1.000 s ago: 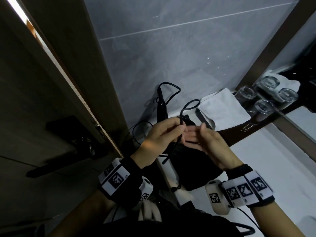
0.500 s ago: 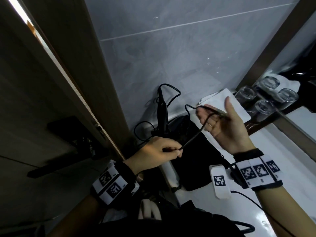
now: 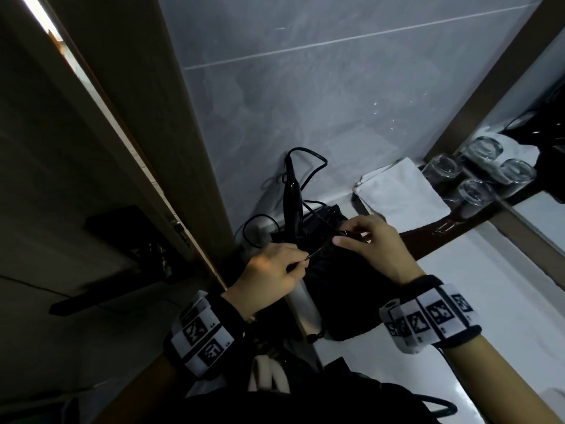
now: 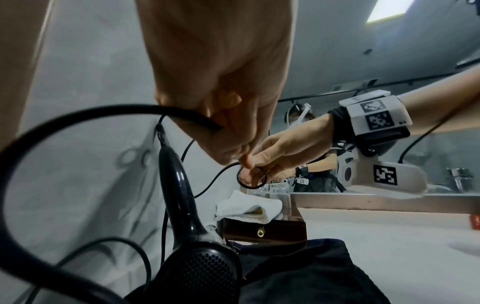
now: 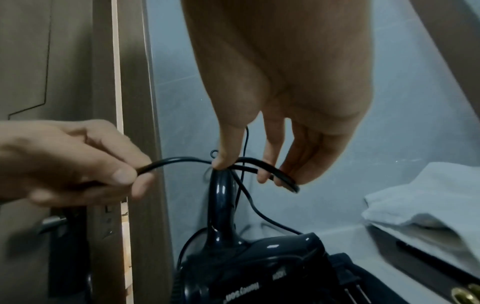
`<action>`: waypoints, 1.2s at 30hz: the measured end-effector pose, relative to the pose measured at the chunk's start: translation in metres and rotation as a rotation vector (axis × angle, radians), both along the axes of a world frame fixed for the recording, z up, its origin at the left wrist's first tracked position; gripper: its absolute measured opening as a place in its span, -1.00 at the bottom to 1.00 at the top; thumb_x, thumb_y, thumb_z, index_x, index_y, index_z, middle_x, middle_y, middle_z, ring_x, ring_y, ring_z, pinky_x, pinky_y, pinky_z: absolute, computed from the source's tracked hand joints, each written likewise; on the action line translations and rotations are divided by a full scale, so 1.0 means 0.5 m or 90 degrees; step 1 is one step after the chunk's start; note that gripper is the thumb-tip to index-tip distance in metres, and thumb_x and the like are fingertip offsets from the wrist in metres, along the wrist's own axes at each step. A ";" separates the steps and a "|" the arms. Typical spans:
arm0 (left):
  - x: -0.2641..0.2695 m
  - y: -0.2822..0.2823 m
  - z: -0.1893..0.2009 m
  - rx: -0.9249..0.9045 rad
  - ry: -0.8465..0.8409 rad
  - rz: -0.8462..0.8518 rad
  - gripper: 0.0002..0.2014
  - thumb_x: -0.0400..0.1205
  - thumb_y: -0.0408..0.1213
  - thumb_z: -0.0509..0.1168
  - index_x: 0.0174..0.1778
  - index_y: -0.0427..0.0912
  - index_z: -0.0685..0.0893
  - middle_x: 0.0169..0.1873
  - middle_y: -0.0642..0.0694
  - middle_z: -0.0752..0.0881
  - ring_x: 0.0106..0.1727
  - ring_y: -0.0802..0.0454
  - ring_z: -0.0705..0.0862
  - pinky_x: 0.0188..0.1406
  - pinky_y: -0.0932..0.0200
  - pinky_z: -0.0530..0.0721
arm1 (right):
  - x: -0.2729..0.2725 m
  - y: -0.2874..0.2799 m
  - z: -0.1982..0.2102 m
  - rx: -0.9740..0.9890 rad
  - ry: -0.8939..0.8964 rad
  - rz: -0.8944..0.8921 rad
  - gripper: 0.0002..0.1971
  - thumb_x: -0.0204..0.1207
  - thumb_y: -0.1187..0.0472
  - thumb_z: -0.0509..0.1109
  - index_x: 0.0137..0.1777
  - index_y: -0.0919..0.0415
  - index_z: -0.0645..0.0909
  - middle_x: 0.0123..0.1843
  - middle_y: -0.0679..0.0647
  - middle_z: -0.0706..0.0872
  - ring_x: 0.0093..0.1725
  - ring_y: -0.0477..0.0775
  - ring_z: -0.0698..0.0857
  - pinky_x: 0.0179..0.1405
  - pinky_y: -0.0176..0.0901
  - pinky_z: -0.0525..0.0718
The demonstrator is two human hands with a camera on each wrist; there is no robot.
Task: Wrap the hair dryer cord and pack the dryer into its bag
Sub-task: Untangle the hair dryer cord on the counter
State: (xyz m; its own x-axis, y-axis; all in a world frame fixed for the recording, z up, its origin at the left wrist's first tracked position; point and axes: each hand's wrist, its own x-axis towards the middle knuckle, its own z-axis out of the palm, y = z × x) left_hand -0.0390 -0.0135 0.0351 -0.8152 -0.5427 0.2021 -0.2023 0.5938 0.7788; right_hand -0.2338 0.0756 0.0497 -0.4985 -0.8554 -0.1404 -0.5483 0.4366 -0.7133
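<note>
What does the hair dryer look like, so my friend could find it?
Look at the grey tiled wall in the corner by the door. The dryer stands there on the white counter, handle up, its body against a black bag. It is the only shiny black thing, with a cord looping from the handle top.

The black hair dryer (image 5: pixel 257 265) stands handle-up on its dark bag (image 3: pixel 345 289); its thin black cord (image 5: pixel 182 160) loops above it.

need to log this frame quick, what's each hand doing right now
Left hand: fingers pinch the thin black rubber hair dryer cord.
Right hand: thumb and fingers hold a small loop of the same cord.
</note>
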 end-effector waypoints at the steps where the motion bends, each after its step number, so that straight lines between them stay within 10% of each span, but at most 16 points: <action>1: -0.001 0.002 0.004 -0.009 0.001 -0.001 -0.78 0.55 -0.38 0.25 -0.23 -0.45 0.74 -0.42 -0.28 0.64 -0.41 -0.13 0.58 -0.42 0.16 0.44 | 0.004 -0.002 -0.002 -0.006 0.017 0.005 -0.78 0.37 0.10 0.57 -0.07 0.18 0.69 -0.07 0.05 0.69 -0.05 0.01 0.66 0.01 -0.25 0.58; 9: 0.001 -0.003 -0.006 0.062 -0.029 0.044 -0.82 0.57 -0.48 0.29 -0.31 -0.49 0.68 -0.49 -0.43 0.60 -0.47 -0.18 0.53 -0.44 0.07 0.42 | 0.009 0.006 0.000 -0.167 0.198 -0.111 -0.92 0.47 0.04 0.47 -0.12 -0.01 0.75 -0.23 0.05 0.83 -0.14 0.15 0.77 -0.07 0.05 0.68; 18: 0.035 -0.007 -0.032 0.063 -0.053 0.090 -0.88 0.55 -0.49 0.34 -0.23 -0.41 0.77 -0.34 -0.37 0.75 -0.23 -0.24 0.72 -0.12 -0.10 0.62 | -0.045 -0.002 -0.036 -0.445 -0.558 -0.431 -0.82 0.61 0.41 0.26 -0.17 0.34 0.67 -0.32 0.15 0.81 -0.21 0.11 0.81 0.23 0.08 0.69; 23: 0.048 -0.008 -0.014 0.156 -0.075 0.007 -0.89 0.57 -0.51 0.32 -0.20 -0.41 0.76 -0.65 0.13 0.57 -0.52 0.39 0.58 -0.45 0.56 0.43 | -0.053 -0.006 -0.043 -0.493 -0.747 -0.475 -0.71 0.72 0.41 0.00 -0.14 0.35 0.52 -0.12 0.17 0.68 -0.28 -0.03 0.82 0.05 -0.12 0.76; 27: 0.051 -0.005 -0.005 0.175 -0.119 -0.051 -0.88 0.60 -0.45 0.31 -0.13 -0.40 0.74 -0.58 0.08 0.50 -0.58 0.38 0.48 -0.45 0.51 0.38 | -0.041 -0.007 -0.037 -0.570 -0.961 -0.572 -0.70 0.71 0.44 0.01 -0.15 0.47 0.53 -0.23 0.19 0.70 -0.23 0.07 0.75 0.25 -0.19 0.62; 32: 0.051 -0.004 -0.020 0.194 -0.144 -0.035 -0.87 0.61 -0.42 0.31 -0.12 -0.42 0.72 -0.55 -0.08 0.56 -0.58 0.31 0.50 -0.50 0.49 0.41 | -0.035 -0.004 -0.024 -0.498 -1.168 -0.581 -0.73 0.54 0.58 0.00 -0.13 0.45 0.55 -0.43 0.15 0.59 -0.57 -0.06 0.54 -0.63 -0.46 0.56; 36: 0.054 -0.007 -0.037 0.196 -0.145 -0.039 -0.88 0.58 -0.36 0.37 -0.09 -0.35 0.76 -0.27 -0.26 0.73 -0.29 0.08 0.64 -0.23 0.33 0.54 | -0.041 0.003 0.004 -0.330 -1.072 -0.362 -0.81 0.46 0.36 0.12 -0.23 0.32 0.57 -0.56 -0.14 0.14 -0.68 -0.15 0.08 -0.76 -0.35 0.31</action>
